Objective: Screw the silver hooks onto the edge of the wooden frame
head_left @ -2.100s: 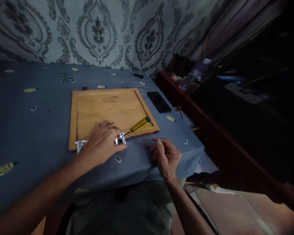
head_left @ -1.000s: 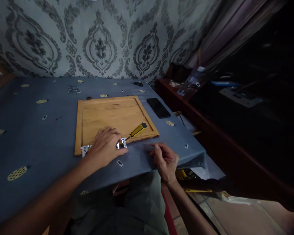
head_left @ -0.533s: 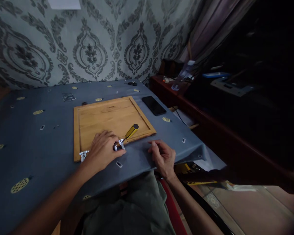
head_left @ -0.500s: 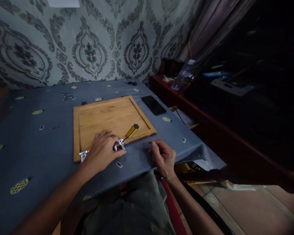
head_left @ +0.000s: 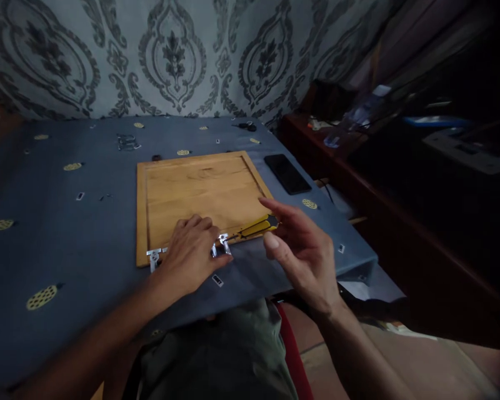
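A wooden cabinet door (head_left: 200,186) lies on the cloth-covered table. My left hand (head_left: 191,253) rests over its near edge, thumb and fingers closed round a metal hinge (head_left: 224,240). A second hinge (head_left: 153,256) sits at the door's near left corner. The yellow and black screwdriver (head_left: 256,226) leans low along the near edge, its shaft pointing at the held hinge. My right hand (head_left: 306,255) is open beside the handle, thumb and fingers apart; whether a finger touches the handle, I cannot tell.
A black phone (head_left: 287,174) lies right of the door. More metal hinges (head_left: 127,142) and small screws (head_left: 105,196) are on the tablecloth. Keys (head_left: 246,126) lie at the back. On a dark red cabinet at right stands a plastic bottle (head_left: 360,114).
My right hand has risen from the table's front edge to the screwdriver handle and its fingers have spread. The screwdriver has swung down to the right. My left hand stays at the hinge.
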A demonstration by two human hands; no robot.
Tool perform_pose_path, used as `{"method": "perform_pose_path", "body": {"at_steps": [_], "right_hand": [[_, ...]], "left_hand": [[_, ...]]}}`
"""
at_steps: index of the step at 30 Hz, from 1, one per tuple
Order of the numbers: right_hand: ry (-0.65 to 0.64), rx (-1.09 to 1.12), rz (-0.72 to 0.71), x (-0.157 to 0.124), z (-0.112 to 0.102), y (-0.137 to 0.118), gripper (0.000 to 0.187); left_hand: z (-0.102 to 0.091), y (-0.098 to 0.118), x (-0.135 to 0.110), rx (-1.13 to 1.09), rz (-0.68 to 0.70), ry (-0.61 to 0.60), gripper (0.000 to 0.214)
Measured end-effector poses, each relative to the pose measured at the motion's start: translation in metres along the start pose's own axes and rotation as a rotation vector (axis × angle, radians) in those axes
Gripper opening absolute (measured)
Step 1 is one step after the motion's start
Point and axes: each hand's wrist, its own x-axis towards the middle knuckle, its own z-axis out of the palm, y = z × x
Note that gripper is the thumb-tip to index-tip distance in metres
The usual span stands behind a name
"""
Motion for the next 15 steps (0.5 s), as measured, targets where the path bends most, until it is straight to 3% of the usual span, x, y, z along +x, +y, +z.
{"method": "perform_pose_path", "body": {"at_steps": [4, 8, 15], "right_hand": [[0.026, -0.066, -0.080, 0.003, 0.001, -0.002, 0.025], [0.012, -0.120, -0.155, 0.007, 0.000, -0.002, 0.020], [0.042, -0.021, -0.226, 0.013, 0.006, 0.002, 0.010]], "left_hand": [[0.002, -0.001, 0.000, -0.033, 0.023, 0.022, 0.027], [0.003, -0.002, 0.000, -0.029, 0.025, 0.011, 0.030], [0.005, -0.003, -0.001, -0.019, 0.047, 0.043, 0.029]]}}
